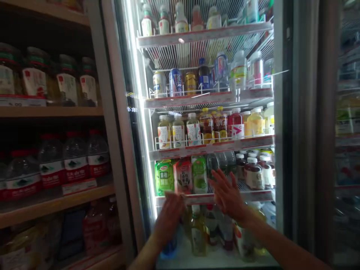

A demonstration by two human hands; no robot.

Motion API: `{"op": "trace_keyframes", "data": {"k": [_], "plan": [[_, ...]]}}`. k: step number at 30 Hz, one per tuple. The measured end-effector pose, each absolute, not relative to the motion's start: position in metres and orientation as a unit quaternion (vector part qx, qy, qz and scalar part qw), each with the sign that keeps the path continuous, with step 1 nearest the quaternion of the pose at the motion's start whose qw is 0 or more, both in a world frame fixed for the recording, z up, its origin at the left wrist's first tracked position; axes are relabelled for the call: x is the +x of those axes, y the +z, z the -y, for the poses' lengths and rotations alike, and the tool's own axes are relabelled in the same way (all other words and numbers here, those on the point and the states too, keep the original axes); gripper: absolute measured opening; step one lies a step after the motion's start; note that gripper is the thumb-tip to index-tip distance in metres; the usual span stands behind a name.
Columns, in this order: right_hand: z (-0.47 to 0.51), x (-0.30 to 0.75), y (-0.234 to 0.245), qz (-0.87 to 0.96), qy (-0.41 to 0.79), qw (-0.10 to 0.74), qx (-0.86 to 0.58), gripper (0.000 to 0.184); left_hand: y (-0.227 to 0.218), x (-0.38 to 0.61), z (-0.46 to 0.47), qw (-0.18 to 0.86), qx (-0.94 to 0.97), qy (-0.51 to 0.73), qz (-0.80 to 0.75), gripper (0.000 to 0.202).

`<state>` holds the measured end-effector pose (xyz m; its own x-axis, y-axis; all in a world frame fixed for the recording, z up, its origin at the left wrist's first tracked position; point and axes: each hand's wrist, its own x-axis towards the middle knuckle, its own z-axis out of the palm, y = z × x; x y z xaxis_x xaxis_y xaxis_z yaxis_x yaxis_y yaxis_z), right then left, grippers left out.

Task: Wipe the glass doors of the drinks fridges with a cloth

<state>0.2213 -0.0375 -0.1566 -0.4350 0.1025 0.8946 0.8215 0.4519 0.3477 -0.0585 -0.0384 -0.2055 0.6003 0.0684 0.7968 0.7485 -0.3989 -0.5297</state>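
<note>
My right hand (pixel 229 198) is raised in front of the fourth shelf of a lit drinks cooler, fingers stretched out and holding nothing. Behind its fingertips are clear, dark-looking bottles (pixel 221 161). To the left, my left hand (pixel 170 210) is smeared by motion near that shelf's front edge, so its fingers cannot be made out. Just above it stand a green drink pack (pixel 164 176), a red drink pack (pixel 182 174) and a green bottle (pixel 199 174). Below and between my hands, a bottle of yellowish drink (pixel 198 232) stands on the cooler floor.
Upper cooler shelves hold bottles and cans, including a blue can (pixel 176 81) and a tea bottle (pixel 178 131). A bright light strip (pixel 140 93) runs down the cooler's left side. Wooden shelves (pixel 53 202) with red-capped water bottles (pixel 75 159) stand at left.
</note>
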Motion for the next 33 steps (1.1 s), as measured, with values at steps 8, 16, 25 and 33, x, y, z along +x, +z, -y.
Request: {"op": "trace_keyframes", "data": {"k": [8, 16, 25, 33], "plan": [[0.038, 0.261, -0.161, 0.722, -0.444, 0.414, -0.332, 0.044, -0.151, -0.059, 0.021, 0.5, -0.74, -0.386, 0.232, 0.042], [0.048, 0.257, -0.19, 0.715, -0.442, 0.404, -0.362, 0.049, -0.188, -0.024, 0.031, 0.493, -0.83, -0.246, 0.089, 0.037], [0.051, 0.263, -0.205, 0.709, -0.442, 0.397, -0.379, 0.047, -0.183, 0.027, 0.019, 0.481, -0.777, -0.353, 0.203, 0.037], [0.047, 0.278, -0.193, 0.653, -0.434, 0.463, -0.414, 0.063, -0.135, 0.066, 0.018, 0.485, -0.745, -0.4, 0.225, 0.044]]}}
